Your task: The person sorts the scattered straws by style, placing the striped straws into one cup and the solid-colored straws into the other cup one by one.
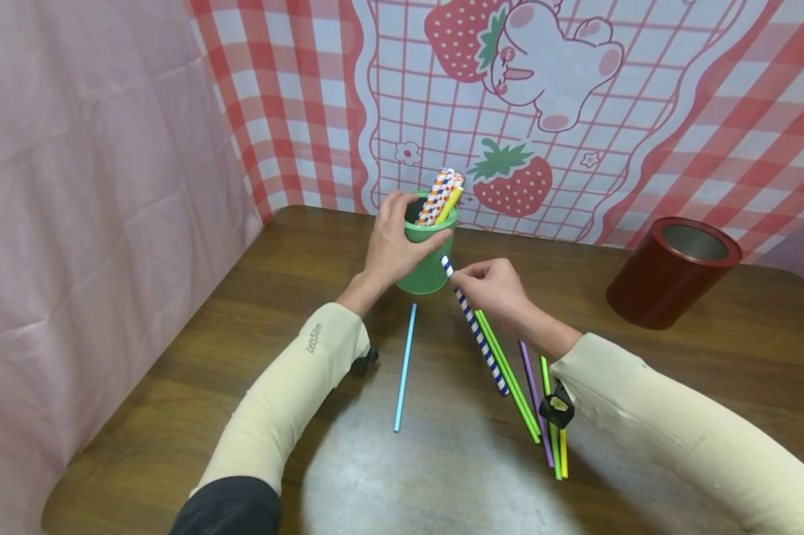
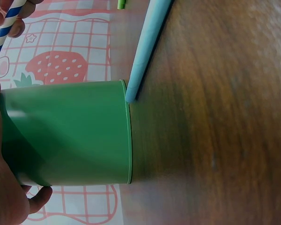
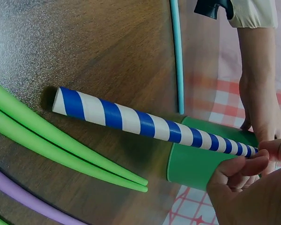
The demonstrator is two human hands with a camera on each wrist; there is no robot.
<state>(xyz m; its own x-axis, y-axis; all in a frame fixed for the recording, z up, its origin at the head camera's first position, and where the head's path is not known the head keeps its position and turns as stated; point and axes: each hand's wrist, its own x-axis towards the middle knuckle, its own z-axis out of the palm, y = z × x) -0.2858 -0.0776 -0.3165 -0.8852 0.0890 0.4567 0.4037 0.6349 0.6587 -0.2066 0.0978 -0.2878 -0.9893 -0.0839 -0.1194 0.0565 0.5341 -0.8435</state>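
Note:
My left hand (image 1: 397,241) grips a green cup (image 1: 423,276) near its rim, thumb on the near side and fingers round the far left. Several paper straws (image 1: 435,200), some orange-striped and one yellow, lean together inside it. To the right of the cup, my right hand (image 1: 498,288) pinches a blue-and-white striped straw (image 1: 480,338) close to its top end. That straw (image 3: 122,117) slants down toward me in the right wrist view, its lower end close over the table. In the left wrist view the cup (image 2: 68,136) stands on the tabletop.
A light blue straw (image 1: 405,371) lies on the wooden table (image 1: 348,461) in front of the cup. Under and beside my right forearm lie green straws (image 1: 509,379), a purple straw (image 1: 534,394) and a yellow straw (image 1: 563,453). A dark red container (image 1: 663,279) stands at the back right.

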